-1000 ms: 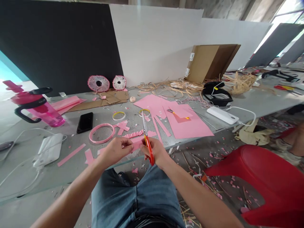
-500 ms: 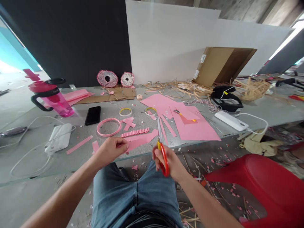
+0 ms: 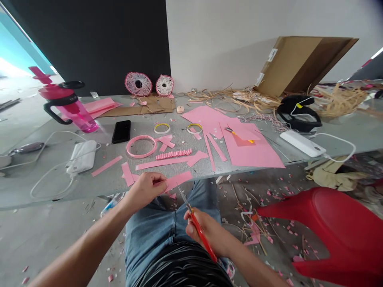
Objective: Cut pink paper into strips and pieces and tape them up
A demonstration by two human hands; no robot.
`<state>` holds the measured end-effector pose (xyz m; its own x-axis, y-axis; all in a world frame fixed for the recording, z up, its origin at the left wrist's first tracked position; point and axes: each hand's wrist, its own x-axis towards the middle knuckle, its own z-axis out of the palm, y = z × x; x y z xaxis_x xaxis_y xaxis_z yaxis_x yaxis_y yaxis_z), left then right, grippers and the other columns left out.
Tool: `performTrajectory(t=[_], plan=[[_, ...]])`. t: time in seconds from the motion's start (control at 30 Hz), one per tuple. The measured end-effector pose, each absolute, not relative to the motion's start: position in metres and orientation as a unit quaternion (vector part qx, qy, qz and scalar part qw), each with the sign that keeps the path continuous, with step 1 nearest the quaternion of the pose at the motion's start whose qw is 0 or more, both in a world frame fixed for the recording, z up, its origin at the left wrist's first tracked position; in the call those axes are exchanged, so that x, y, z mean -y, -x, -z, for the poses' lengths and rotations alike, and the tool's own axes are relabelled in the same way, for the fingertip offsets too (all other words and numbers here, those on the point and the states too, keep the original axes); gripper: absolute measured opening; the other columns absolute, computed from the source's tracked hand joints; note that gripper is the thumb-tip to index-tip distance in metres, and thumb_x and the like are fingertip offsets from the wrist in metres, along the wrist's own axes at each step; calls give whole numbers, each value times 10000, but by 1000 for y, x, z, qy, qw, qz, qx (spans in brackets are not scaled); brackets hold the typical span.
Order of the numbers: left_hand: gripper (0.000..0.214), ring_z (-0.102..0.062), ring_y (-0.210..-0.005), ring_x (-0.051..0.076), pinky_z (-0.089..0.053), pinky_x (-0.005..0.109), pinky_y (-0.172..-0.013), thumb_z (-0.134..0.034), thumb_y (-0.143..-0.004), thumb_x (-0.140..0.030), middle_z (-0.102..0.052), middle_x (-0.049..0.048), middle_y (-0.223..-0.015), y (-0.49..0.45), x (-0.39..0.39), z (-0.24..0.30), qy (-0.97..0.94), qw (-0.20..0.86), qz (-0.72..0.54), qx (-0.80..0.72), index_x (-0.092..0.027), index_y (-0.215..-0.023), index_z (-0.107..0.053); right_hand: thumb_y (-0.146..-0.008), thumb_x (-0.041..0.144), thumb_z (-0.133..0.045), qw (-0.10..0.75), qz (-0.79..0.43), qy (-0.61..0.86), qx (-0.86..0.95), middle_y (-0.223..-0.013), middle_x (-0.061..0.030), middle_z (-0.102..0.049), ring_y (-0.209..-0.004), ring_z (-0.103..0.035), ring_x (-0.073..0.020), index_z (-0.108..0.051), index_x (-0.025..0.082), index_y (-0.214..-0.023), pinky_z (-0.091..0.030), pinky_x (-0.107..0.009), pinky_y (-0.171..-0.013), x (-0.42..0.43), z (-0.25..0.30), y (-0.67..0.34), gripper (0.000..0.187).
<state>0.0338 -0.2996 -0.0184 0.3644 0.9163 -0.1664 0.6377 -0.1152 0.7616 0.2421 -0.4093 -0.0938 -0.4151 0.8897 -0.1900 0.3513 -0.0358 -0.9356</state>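
My left hand [image 3: 149,186] pinches one end of a pink paper strip [image 3: 180,180] at the table's front edge. In my right hand [image 3: 203,229] is a pair of red-handled scissors [image 3: 200,231], above my lap, its tips touching or close to the strip's lower edge. Just beyond lie a long pink strip [image 3: 161,163], a pleated pink strip [image 3: 173,154] and a pink ring [image 3: 141,146]. Two tape rolls, one left [image 3: 162,128] and one right [image 3: 194,128], rest behind them. To the right are pink sheets [image 3: 254,155] with a second pair of scissors [image 3: 239,134] on top.
Toward the left stand a pink bottle [image 3: 76,111], a black phone [image 3: 121,131] and a white power bank [image 3: 83,156] with its cable. Another power bank [image 3: 302,143] and a cardboard box [image 3: 299,65] are on the right. A red stool [image 3: 338,231] stands beside the table over scattered paper scraps.
My left hand has drawn the strip toward me, off the other paper. My right hand has lowered and swung the scissors tips left to the strip. The view has tilted down.
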Motion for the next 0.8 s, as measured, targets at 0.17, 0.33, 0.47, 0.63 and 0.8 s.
performTrajectory(t=[0.17, 0.33, 0.47, 0.63, 0.8], plan=[[261, -437, -513, 105, -316, 224, -490, -560, -741, -365, -567, -23, -533, -39, 304, 21, -707, 428, -179, -534, -169, -608, -668, -931, 612, -472, 264, -581, 482, 601, -781, 2, -512, -643, -514, -149, -501, 216, -925, -475, -278, -620, 402, 93, -239, 397], [268, -415, -510, 105, -300, 227, -480, -566, -734, -374, -547, -24, -525, -41, 305, 25, -698, 437, -172, -541, -165, -609, -675, -897, 758, -441, 273, -608, 463, 584, -762, 14, -464, -582, -517, -128, -464, 211, -835, -513, -288, -567, 401, 96, -238, 551], [273, -392, -496, 101, -279, 234, -476, -555, -746, -365, -529, -30, -511, -39, 307, 24, -702, 430, -161, -545, -169, -585, -657, -898, 784, -413, 284, -598, 467, 586, -737, 22, -447, -528, -504, -108, -450, 209, -795, -496, -256, -471, 402, 109, -233, 585], [267, -472, -540, 124, -342, 250, -527, -547, -746, -370, -597, -15, -560, -33, 312, 19, -728, 384, -131, -552, -179, -624, -688, -853, 782, -513, 285, -639, 467, 540, -623, 47, -445, -410, -475, -99, -452, 220, -760, -414, -231, -368, 412, 135, -226, 573], [231, -538, -572, 146, -391, 265, -575, -552, -733, -347, -638, -8, -587, -17, 316, 16, -753, 338, -94, -557, -197, -618, -685, -827, 727, -597, 246, -678, 463, 516, -584, 25, -482, -434, -455, -124, -477, 232, -704, -386, -262, -401, 423, 140, -232, 524]])
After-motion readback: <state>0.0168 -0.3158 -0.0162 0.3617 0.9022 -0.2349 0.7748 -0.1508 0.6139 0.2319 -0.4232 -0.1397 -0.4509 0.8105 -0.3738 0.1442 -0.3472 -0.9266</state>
